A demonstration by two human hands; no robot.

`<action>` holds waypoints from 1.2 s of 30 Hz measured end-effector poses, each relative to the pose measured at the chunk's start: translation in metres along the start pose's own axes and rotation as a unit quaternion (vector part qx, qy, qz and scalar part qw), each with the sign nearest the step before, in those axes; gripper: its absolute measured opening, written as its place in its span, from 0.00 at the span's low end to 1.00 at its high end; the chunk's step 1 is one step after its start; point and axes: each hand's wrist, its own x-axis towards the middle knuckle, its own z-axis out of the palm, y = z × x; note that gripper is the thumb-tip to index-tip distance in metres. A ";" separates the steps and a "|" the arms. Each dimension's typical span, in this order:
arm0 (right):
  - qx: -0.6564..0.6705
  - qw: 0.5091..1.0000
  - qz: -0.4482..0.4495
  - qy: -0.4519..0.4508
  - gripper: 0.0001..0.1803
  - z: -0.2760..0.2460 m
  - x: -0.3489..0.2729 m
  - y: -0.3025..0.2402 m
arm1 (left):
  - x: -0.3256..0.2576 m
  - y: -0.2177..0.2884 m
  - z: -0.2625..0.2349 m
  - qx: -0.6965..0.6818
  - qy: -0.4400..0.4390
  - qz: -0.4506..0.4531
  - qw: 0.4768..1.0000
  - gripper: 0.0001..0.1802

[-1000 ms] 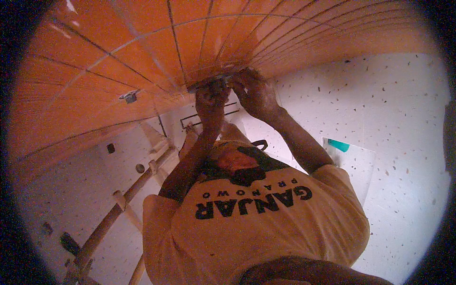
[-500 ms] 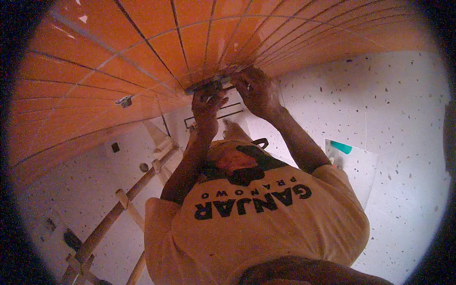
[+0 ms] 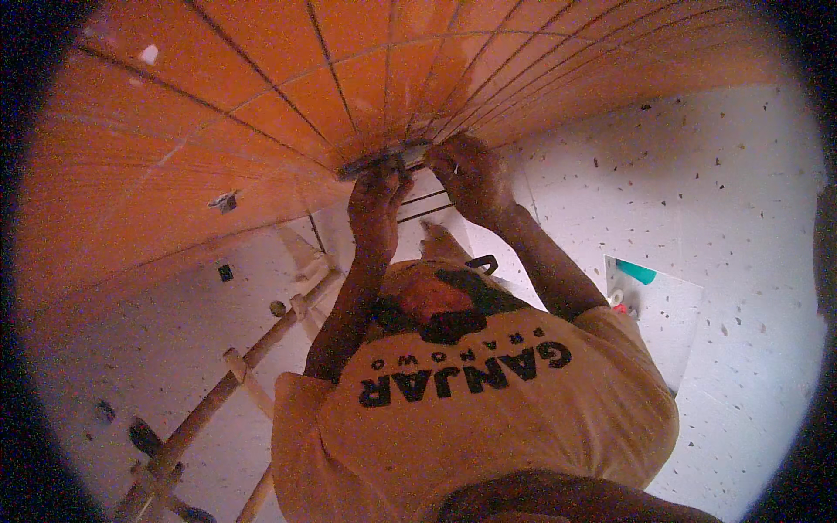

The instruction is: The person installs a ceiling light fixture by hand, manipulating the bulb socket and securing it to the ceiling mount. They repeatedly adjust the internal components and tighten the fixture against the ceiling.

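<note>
Both my arms reach up to an orange wall crossed by dark lines. A long, flat grey strip lies against the wall's lower part at my hands. My left hand has its fingers curled at the strip's near side and seems to grip it. My right hand is bent at the strip's right end, fingertips pinched together close to the wall. Whatever the right fingertips hold is too dark and blurred to make out. A bare foot shows below the hands.
On the left leans a wooden, ladder-like frame with crosspieces. A small grey fitting sticks out of the orange wall. At the right, a white panel lies on the speckled white surface, with a teal item at its edge.
The view has shifted slightly, so the wooden frame and white panel sit a little farther right and lower. My left hand is slightly farther left; both hands stay at the strip.
</note>
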 end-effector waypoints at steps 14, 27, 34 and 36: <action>-0.003 0.998 -0.008 -0.056 0.09 0.011 0.011 -0.010 | -0.008 0.004 0.005 0.004 -0.004 0.024 1.000 0.23; -0.029 0.997 -0.017 -0.071 0.08 0.007 0.014 -0.014 | -0.006 0.023 0.028 0.307 0.047 0.018 0.950 0.12; -0.028 0.999 0.017 -0.041 0.04 0.004 0.014 -0.011 | -0.001 0.011 0.019 0.353 0.042 0.078 0.931 0.09; -0.027 0.999 0.018 -0.032 0.04 0.004 0.013 -0.011 | -0.001 0.009 0.017 0.364 0.035 0.095 0.926 0.09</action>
